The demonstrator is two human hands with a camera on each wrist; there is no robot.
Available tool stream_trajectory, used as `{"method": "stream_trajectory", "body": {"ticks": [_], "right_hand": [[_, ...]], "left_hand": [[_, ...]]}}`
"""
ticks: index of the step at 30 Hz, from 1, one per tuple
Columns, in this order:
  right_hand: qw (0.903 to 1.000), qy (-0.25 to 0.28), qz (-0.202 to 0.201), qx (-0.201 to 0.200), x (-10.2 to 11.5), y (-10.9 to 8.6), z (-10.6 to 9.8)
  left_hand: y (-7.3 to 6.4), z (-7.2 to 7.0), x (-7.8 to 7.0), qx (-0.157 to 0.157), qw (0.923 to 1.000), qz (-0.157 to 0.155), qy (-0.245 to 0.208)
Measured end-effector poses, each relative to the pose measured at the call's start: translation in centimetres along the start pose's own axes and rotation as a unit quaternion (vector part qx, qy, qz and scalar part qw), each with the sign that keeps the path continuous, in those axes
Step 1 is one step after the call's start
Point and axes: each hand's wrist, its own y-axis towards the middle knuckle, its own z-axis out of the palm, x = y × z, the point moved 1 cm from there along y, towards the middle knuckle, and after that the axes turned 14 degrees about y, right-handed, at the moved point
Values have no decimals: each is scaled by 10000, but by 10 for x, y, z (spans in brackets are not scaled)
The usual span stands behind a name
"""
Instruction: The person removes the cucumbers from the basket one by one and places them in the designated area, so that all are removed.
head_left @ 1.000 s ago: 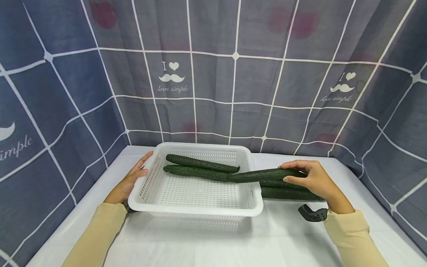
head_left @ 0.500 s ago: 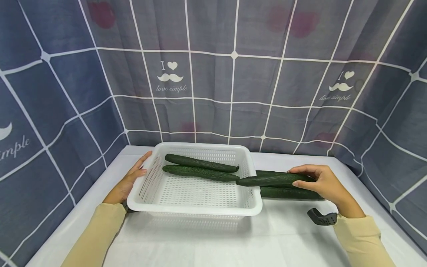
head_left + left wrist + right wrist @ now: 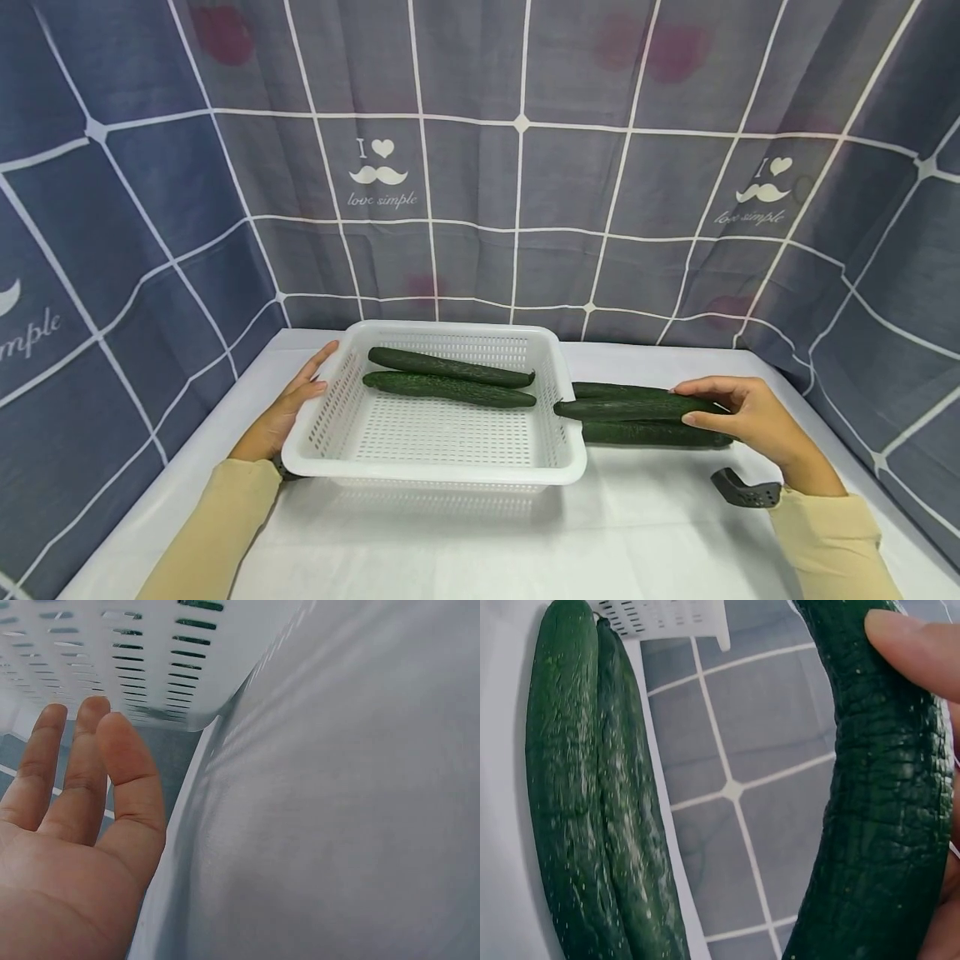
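Observation:
A white perforated basket (image 3: 427,474) stands on the table with two dark green cucumbers inside, a rear one (image 3: 450,367) and a front one (image 3: 448,389). Against its left side rests my left hand (image 3: 279,418); in the left wrist view its fingers (image 3: 79,776) are extended by the slotted wall. My right hand (image 3: 761,425) pinches the right end of a cucumber (image 3: 626,407), whose left tip is at the basket's right rim. Below the held cucumber, two more lie side by side on the table, a near one (image 3: 574,795) and a far one (image 3: 630,802).
A white cloth (image 3: 420,550) covers the table. Grey checked curtains (image 3: 480,183) rise behind and on both sides. A black wrist strap piece (image 3: 746,490) sticks out below my right hand.
My right hand has moved right with its cucumber, drawing the left tip back from inside the basket to its right rim. The left hand stays at the basket.

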Motion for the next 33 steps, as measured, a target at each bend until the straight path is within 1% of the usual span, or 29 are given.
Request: {"method": "stream_trajectory", "body": {"ticks": [2, 8, 12, 18, 21, 28, 33], "right_hand": [[10000, 94, -15, -9, -3, -2, -3], [9988, 401, -231, 139, -10, -4, -12], [9974, 612, -274, 247, -17, -7, -19], [9962, 821, -72, 289, -27, -13, -28], [9966, 762, 58, 319, -31, -15, -29], [9967, 536, 398, 472, -41, -14, -22], [9968, 436, 473, 476, -48, -10, -13]], "left_hand": [[0, 0, 0, -18, 10000, -12, 29], [1, 1, 0, -122, 9996, -140, 194], [1, 1, 0, -124, 9997, -129, 154], [1, 1, 0, -99, 9999, -102, 24], [1, 0, 0, -76, 10000, -61, -21], [2, -1, 1, -16, 9999, 3, -137], [2, -1, 2, -30, 9999, 5, -110]]}}
